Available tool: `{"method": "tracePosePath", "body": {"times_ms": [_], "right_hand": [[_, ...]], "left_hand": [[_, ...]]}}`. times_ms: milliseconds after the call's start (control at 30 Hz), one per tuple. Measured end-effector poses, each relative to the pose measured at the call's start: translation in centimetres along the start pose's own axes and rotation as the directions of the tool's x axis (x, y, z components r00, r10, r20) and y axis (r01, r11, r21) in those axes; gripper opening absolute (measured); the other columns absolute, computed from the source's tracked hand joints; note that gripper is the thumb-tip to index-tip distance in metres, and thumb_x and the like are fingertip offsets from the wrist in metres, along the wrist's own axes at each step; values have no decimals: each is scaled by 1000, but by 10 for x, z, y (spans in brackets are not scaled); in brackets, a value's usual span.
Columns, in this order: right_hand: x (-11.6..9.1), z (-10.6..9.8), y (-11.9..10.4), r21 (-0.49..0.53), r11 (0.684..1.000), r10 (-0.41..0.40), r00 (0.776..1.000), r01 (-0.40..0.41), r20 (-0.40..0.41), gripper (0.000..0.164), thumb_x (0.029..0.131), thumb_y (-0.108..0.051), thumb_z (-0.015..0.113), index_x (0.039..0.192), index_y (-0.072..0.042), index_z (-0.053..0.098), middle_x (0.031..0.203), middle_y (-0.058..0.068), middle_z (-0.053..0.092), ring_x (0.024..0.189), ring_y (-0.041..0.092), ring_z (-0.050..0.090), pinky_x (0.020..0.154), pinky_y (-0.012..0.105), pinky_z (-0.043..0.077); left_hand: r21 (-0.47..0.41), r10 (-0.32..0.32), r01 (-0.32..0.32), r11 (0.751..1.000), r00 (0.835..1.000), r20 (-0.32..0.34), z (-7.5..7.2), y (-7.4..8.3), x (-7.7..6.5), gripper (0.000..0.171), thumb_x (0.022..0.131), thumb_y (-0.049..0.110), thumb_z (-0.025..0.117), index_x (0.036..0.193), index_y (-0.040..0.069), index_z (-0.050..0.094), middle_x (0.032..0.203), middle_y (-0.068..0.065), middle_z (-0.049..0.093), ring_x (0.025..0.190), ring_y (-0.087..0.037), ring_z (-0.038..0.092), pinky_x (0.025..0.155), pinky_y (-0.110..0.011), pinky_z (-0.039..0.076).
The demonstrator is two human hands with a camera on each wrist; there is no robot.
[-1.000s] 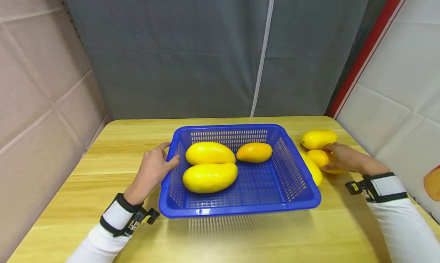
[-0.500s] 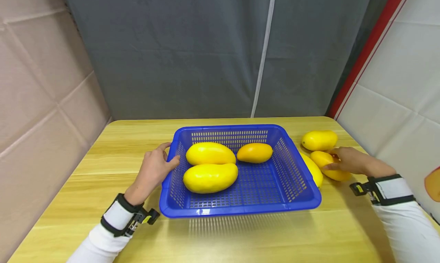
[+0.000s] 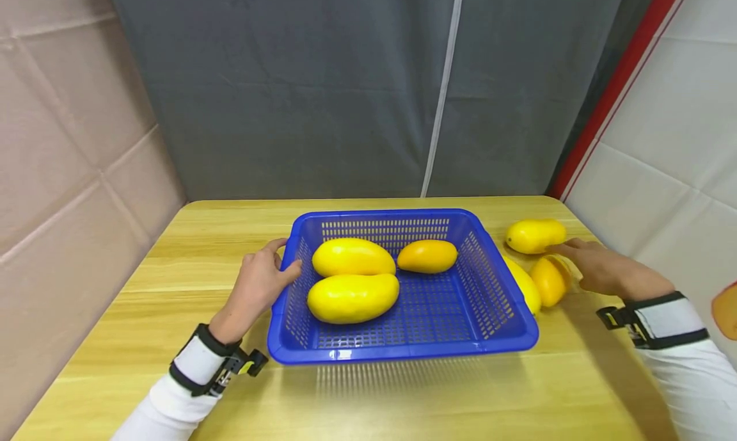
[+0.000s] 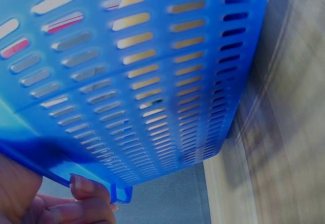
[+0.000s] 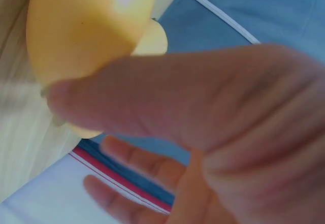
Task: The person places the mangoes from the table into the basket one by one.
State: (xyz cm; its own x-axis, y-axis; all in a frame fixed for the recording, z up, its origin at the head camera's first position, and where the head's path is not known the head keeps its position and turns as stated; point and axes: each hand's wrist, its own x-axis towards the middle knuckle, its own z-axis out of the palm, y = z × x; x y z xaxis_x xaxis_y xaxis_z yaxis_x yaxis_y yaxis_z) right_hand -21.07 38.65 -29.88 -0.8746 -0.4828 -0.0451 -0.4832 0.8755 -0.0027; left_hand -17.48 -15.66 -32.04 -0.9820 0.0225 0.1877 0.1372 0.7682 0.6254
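Note:
A blue slotted basket sits mid-table and holds two large yellow mangoes and a smaller orange one. My left hand grips the basket's left rim, thumb inside and fingers outside; the left wrist view shows the basket wall with my fingers at its edge. Right of the basket lie a yellow mango, an orange mango and a third mango half hidden by the basket wall. My right hand is open beside them, fingertips near the yellow one. In the right wrist view, its thumb crosses a mango.
The wooden table is boxed in by a grey curtain at the back, a padded wall on the left and a white panel with a red stripe on the right. Bare tabletop lies in front of the basket and to its left.
The orange mango beside the basket has turned end-on and shifted toward the basket. My right hand came off it and drew back to the right. The left hand and basket have not moved.

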Motion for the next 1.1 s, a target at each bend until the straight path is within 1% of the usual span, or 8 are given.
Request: {"method": "tracePosePath", "body": {"times_ms": [100, 267, 467, 600, 733, 900, 967, 1100], "right_hand": [[2, 3, 0, 5, 999, -44, 999, 44, -13, 75, 51, 13, 72, 122, -4, 55, 117, 25, 52, 99, 48, 47, 79, 62, 42], [6, 10, 4, -3, 996, -86, 996, 86, -29, 72, 46, 8, 76, 114, -8, 60, 114, 19, 56, 93, 41, 49, 74, 57, 45], [9, 10, 6, 49, 998, -39, 998, 37, 58, 64, 52, -3, 79, 112, -5, 56, 102, 14, 62, 87, 31, 55, 78, 53, 45], [9, 9, 6, 75, 997, -8, 996, 1, 84, 61, 53, -13, 80, 108, -6, 53, 91, 6, 63, 77, 23, 55, 71, 45, 46], [8, 8, 6, 93, 995, 30, 993, -40, 111, 65, 53, -18, 82, 109, -5, 52, 89, 6, 62, 75, 22, 54, 69, 43, 45], [8, 7, 6, 83, 996, 29, 991, -40, 129, 72, 52, -19, 82, 116, -2, 54, 92, 10, 63, 78, 23, 54, 72, 45, 46], [7, 7, 7, 76, 996, 26, 991, -37, 135, 71, 51, -20, 82, 114, -2, 55, 89, 9, 62, 76, 23, 53, 70, 43, 45], [8, 5, 6, 70, 995, 59, 987, -70, 150, 64, 49, -27, 82, 102, -3, 57, 83, 4, 58, 73, 21, 50, 66, 38, 43]], "left_hand": [[3, 1, -1, 1000, 1000, -2, 0, 0, 0, 60, 86, 26, 60, 131, -8, 42, 62, -8, 53, 41, -13, 50, 37, -24, 39], [8, 15, -15, 1000, 1000, -11, -1, 1, 0, 59, 86, 26, 60, 131, -8, 43, 60, -7, 52, 41, -13, 48, 36, -24, 37], [4, 11, -11, 1000, 1000, -7, 0, 1, 0, 59, 86, 26, 60, 131, -8, 43, 61, -8, 52, 41, -13, 49, 37, -24, 38], [4, 4, -4, 1000, 1000, -8, 0, 1, 1, 60, 86, 26, 60, 131, -8, 43, 62, -8, 53, 42, -13, 50, 37, -24, 40], [6, 3, -3, 1000, 1000, -7, 0, 1, 1, 59, 86, 26, 60, 131, -8, 43, 63, -8, 53, 42, -13, 50, 37, -24, 40], [10, 1, -1, 1000, 1000, -7, 0, 0, 1, 59, 86, 26, 60, 131, -8, 43, 63, -8, 52, 42, -13, 49, 38, -25, 40], [10, 1, -1, 1000, 1000, -7, 0, 1, 1, 59, 86, 26, 60, 131, -8, 43, 63, -8, 52, 42, -13, 49, 38, -24, 40], [7, -4, 4, 1000, 1000, -4, 0, 1, 0, 60, 86, 26, 60, 131, -8, 42, 62, -8, 52, 42, -13, 50, 37, -23, 39]]}}
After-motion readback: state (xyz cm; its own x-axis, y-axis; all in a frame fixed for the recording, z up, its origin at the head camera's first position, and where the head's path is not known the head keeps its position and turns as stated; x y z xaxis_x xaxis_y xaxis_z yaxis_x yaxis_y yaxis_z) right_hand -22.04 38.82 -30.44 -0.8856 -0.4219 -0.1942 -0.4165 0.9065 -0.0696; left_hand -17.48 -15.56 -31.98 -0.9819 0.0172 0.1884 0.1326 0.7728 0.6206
